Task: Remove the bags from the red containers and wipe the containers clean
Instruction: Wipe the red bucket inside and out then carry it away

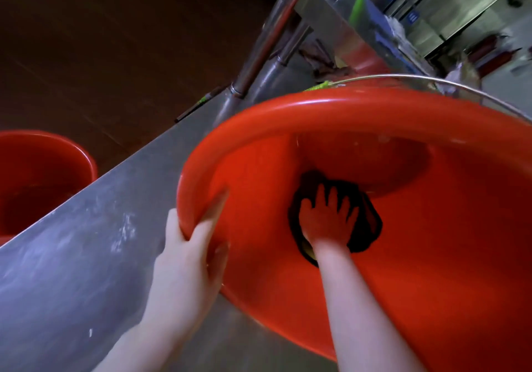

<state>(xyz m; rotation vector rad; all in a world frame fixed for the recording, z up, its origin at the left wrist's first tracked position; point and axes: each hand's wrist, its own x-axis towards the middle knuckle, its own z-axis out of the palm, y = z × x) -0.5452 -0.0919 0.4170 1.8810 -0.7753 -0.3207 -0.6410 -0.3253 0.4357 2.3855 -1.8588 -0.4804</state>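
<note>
A large red container stands on the steel table and fills the right half of the view. My left hand grips its near-left rim, fingers curled over the edge into the inside. My right hand reaches deep into the container and presses a dark cloth flat against the inner wall near the bottom, fingers spread. No bag shows inside this container. A second red container stands lower, past the table's left edge, partly cut off by the frame.
The steel table runs diagonally from lower left to upper right. Metal legs and a red pole rise behind the container. A green-edged blue crate and steel shelving sit at the upper right. Dark floor lies at the upper left.
</note>
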